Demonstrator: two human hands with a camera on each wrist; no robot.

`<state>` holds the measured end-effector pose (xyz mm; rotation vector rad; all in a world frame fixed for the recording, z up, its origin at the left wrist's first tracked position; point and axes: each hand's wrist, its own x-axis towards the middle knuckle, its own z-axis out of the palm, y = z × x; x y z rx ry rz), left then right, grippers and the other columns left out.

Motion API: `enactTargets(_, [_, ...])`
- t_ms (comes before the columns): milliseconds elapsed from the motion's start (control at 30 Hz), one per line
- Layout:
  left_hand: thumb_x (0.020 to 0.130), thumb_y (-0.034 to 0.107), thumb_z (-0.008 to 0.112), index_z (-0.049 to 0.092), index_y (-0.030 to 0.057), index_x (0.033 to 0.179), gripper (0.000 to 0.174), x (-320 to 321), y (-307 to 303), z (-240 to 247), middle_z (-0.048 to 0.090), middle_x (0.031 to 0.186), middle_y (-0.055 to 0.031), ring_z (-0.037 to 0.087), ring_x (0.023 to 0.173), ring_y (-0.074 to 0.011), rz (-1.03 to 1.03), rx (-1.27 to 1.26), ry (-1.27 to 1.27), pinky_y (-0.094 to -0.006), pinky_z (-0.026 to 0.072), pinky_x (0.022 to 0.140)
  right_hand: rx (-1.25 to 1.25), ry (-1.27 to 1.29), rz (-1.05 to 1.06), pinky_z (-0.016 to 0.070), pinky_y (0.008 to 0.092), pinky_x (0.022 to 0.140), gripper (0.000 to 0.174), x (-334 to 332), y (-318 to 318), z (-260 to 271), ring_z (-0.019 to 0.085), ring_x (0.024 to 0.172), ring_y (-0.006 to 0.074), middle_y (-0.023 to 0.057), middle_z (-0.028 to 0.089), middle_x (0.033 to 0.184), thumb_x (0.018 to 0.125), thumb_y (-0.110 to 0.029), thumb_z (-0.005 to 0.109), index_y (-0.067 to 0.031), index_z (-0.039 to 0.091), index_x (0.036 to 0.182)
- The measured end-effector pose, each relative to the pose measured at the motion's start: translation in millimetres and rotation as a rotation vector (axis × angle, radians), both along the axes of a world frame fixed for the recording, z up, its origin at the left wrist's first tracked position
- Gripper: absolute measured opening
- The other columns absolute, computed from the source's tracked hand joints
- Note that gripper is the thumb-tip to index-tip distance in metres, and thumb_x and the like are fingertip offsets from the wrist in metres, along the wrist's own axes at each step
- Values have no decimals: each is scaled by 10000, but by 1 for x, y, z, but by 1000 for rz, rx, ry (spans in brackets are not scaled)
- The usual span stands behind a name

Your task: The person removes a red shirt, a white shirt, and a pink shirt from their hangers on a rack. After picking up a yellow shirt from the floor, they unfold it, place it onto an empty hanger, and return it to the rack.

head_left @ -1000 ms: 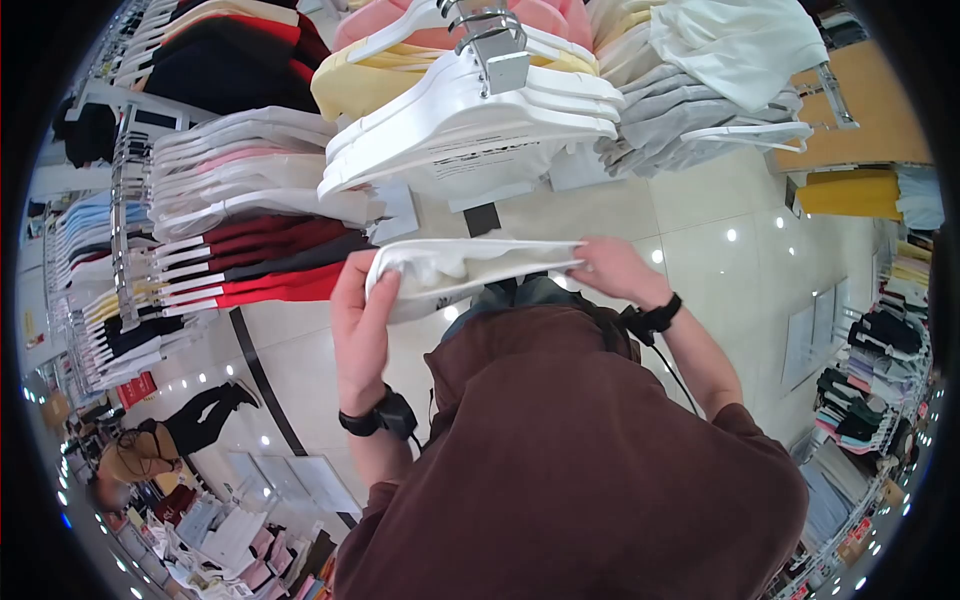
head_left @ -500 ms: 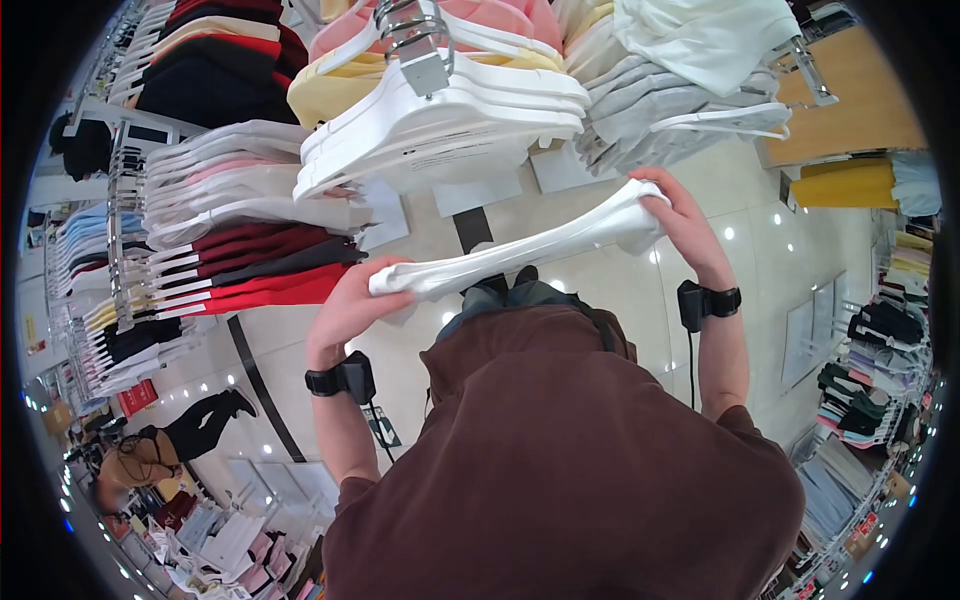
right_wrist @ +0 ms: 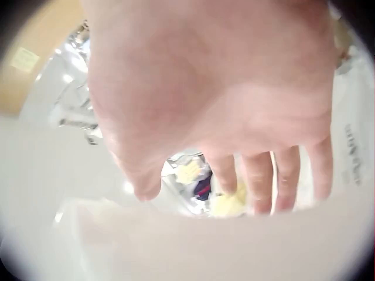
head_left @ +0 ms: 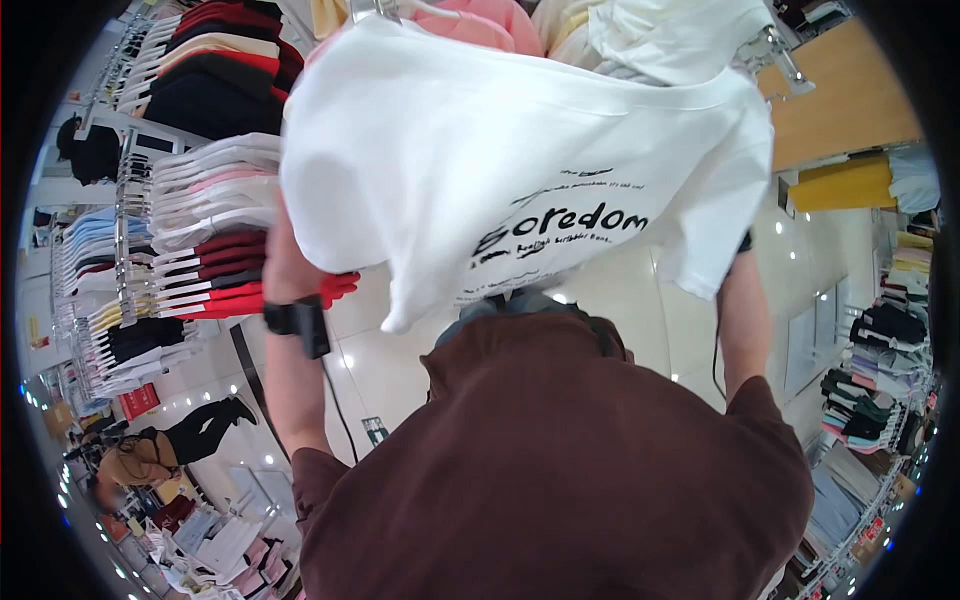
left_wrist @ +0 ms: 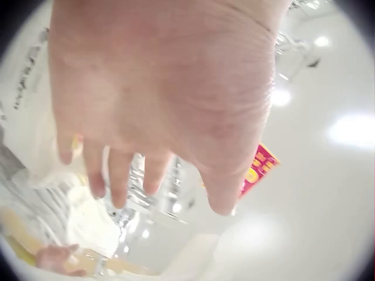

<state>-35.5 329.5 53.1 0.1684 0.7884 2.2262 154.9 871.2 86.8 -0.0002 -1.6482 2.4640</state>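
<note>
A white T-shirt [head_left: 480,130] with black lettering is spread wide in front of my chest in the head view, its neckline toward the top. Both my hands are hidden behind it there; only forearms show at its sides. In the left wrist view my left hand [left_wrist: 158,88] has its fingers straight and spread, with printed white cloth beside it. My right hand [right_wrist: 217,88] also shows straight fingers in the right wrist view, with pale blurred cloth just past the fingertips.
Pink clothes [head_left: 490,25] hang on the rack behind the shirt. To the left stands a rail of white and red garments [head_left: 215,240]. Another person [head_left: 150,455] is at the lower left. More clothes [head_left: 885,330] line the right side over a shiny tiled floor [head_left: 640,320].
The T-shirt was gathered between my two hands, then stretched into a narrow band. Now it is raised and spread out, covering the white hangers. My arms have moved apart and forward.
</note>
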Motion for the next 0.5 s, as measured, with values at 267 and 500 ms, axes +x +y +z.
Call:
enactTargets(267, [1029,162,718,196,-16,1714,879,148,135,-60,381,1712,-133,445,1521,-239,-322,-547,212,-378,394,1233,1488,-167,312,623,413,881,460,58,-134,-86,747,1108,236,59,731,1296,1004,-261,773,-147,653,1433])
enactTargets(500, [934,140,636,430,37,1628,731,171,178,21,695,1135,-226,683,950,-370,-506,-726,938,-387,545,897,-430,-498,165,614,331,971,570,95,-145,-138,678,1192,168,67,673,1391,996,-159,803,-41,563,1499])
